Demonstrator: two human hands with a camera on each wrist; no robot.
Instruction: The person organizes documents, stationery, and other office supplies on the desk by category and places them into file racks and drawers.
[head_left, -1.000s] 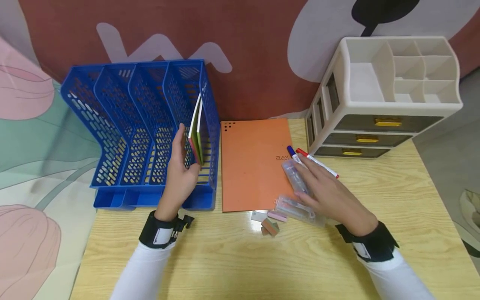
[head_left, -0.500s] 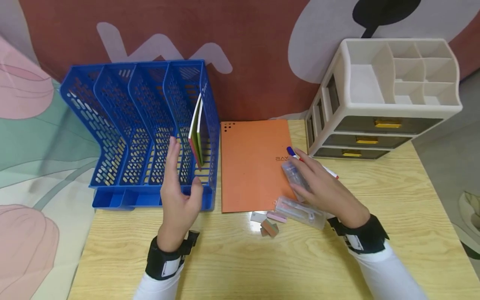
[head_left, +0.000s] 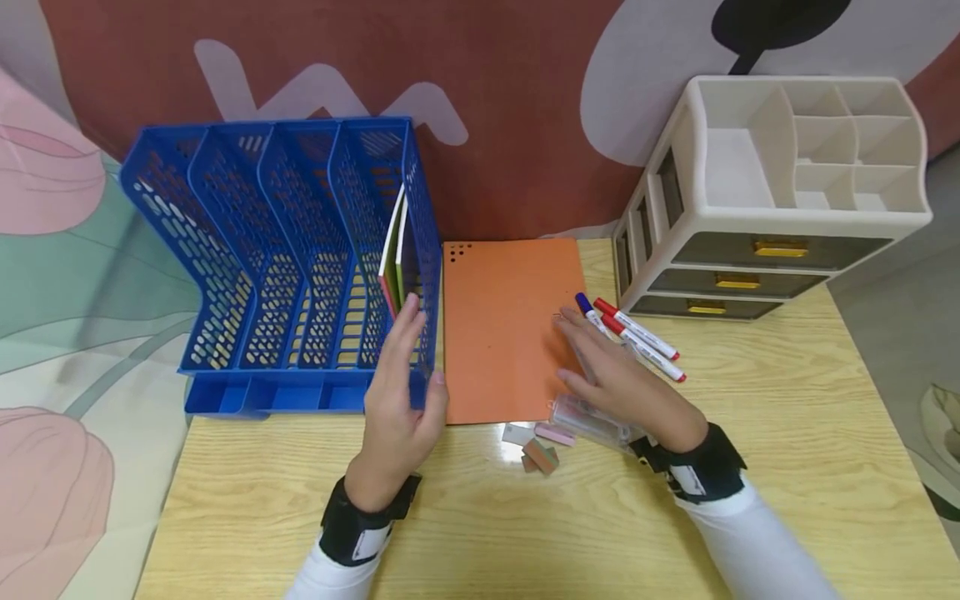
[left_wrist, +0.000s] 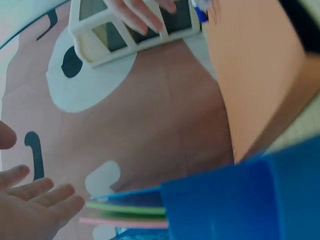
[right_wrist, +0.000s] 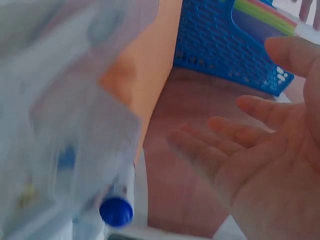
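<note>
My left hand (head_left: 397, 408), fingers extended and thumb apart, is over the front of the blue file rack (head_left: 266, 379) and holds nothing. Two thin books (head_left: 392, 250) with pink and green covers stand in the rack's rightmost slot, just beyond its fingertips. My right hand (head_left: 630, 379) is spread over the right side of an orange folder (head_left: 502, 333) lying flat. Beneath and beside that hand are clear plastic cases (head_left: 588, 421), one mostly hidden by it. A blue-capped marker (head_left: 587, 307) and red-capped markers (head_left: 637, 329) lie beyond it.
Several small eraser-like blocks (head_left: 540, 456) lie in front of the folder. A white drawer organizer (head_left: 810, 217) with open compartments on top stands at the back right. A patterned cloth (head_left: 510, 100) rises behind the wooden table (head_left: 540, 533).
My left hand has drawn back from the books, then shifted right toward the folder. My right hand has moved left off the red markers, further over the folder.
</note>
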